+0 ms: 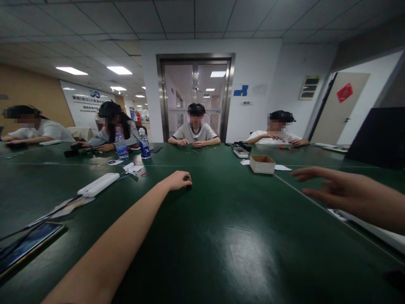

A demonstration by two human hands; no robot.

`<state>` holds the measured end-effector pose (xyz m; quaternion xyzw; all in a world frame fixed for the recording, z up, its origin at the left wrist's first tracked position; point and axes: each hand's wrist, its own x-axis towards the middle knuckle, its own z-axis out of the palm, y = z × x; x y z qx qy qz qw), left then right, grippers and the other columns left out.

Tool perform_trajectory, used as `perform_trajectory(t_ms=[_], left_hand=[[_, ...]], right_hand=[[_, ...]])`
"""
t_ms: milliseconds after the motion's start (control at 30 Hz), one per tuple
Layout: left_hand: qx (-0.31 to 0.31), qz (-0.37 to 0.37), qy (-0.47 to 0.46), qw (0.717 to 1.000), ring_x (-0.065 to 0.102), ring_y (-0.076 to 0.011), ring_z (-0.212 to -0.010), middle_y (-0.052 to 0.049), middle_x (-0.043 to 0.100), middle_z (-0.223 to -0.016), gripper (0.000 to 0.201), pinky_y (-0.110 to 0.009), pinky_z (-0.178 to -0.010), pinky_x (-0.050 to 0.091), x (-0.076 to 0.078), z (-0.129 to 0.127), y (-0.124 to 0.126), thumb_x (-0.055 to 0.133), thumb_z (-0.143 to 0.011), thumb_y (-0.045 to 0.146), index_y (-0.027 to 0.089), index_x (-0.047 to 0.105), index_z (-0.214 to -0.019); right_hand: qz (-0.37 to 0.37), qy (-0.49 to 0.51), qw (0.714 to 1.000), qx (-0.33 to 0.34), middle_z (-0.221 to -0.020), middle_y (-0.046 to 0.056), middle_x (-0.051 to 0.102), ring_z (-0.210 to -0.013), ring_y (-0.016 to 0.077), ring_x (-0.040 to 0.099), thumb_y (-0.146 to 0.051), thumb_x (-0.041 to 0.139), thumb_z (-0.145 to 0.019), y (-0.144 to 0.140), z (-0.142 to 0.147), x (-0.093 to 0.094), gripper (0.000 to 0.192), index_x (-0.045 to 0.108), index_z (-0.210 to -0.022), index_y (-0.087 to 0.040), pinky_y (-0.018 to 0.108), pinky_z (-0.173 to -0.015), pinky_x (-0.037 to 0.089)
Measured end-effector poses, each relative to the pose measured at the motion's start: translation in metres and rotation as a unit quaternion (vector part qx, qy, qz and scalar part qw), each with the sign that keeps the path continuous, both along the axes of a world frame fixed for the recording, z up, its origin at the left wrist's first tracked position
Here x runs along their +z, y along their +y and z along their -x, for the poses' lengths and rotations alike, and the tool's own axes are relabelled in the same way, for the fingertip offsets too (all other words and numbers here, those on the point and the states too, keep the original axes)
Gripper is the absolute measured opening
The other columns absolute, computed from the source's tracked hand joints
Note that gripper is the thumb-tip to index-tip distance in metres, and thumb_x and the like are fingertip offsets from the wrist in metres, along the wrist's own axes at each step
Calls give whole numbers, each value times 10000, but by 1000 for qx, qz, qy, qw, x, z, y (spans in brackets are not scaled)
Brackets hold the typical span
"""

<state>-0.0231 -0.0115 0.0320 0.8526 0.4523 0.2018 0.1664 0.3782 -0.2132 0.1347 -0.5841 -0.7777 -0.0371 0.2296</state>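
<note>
Landmark = the cardboard box (262,164), open top, sitting on the green table (221,236) right of centre. Far left of box, at the near table edge: a tablet (27,245) lying flat, long axis running diagonally away from the edge, a cable across it. Further in, still well left of box: a white power strip (98,184), long axis diagonal, far end pointing up-right toward the box, paper sheets under its near end. Beyond that, two water bottles (133,145) upright, left of box near the far side, with paper scraps and small loose bits just in front of them. Left hand (179,180) is left of box and nearer the camera, forearm stretched out along the table from lower left, fingers curled shut, knuckles down on the surface; looks like something small and dark at the fingertips, too small to tell what. Between that hand and the box: bare green surface, plenty of open room, and likewise from the hand back to the near edge. A table seam runs diagonally from just by the box toward lower right. Right hand (341,192) is right of box, raised off the table, fingers spread and pointing left toward the box, empty, motion-blurred. A white flat item lies under it by the right table edge.
</note>
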Motion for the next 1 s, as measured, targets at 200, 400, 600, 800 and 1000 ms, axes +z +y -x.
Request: perform_trajectory(t_ms=[200,400,600,800,1000], left_hand=[[41,34,-158,986,572,-143,-640,-37,630,-743,284,-240,-597,415,-31,-28,18,614,-663,428,170,611,-781],[70,74,-310,945,557,-126,-573,-28,595,-650,302,-247,-579,434,-48,-27,19,612,-677,419,138,579,-783],[44,111,-368,922,549,-116,-600,-33,596,-695,284,-243,-583,445,-50,-19,21,658,-652,372,130,605,-790],[40,174,-411,894,548,-97,-587,-13,587,-632,254,-240,-605,457,-47,-24,23,708,-619,268,117,602,-793],[61,208,-443,870,579,-105,-644,-13,601,-648,289,-282,-718,482,-42,-28,18,737,-590,263,112,630,-812]], right_hand=[[258,43,958,118,-908,71,609,-522,94,569,-285,602,-780,119,119,-3,297,579,-1052,-167,192,-461,448],[341,90,931,89,-735,40,615,-470,88,534,-237,663,-730,200,190,-83,351,569,-1053,-141,186,-443,436],[223,173,951,125,-688,10,613,-521,74,523,-248,710,-686,221,226,-125,216,629,-849,-130,145,-461,388],[194,283,933,107,-630,0,597,-505,69,524,-212,704,-691,222,215,-142,187,632,-832,-113,140,-446,371],[209,376,893,133,-530,-16,576,-428,69,527,-152,688,-700,222,211,-142,179,627,-862,-113,130,-389,371]])
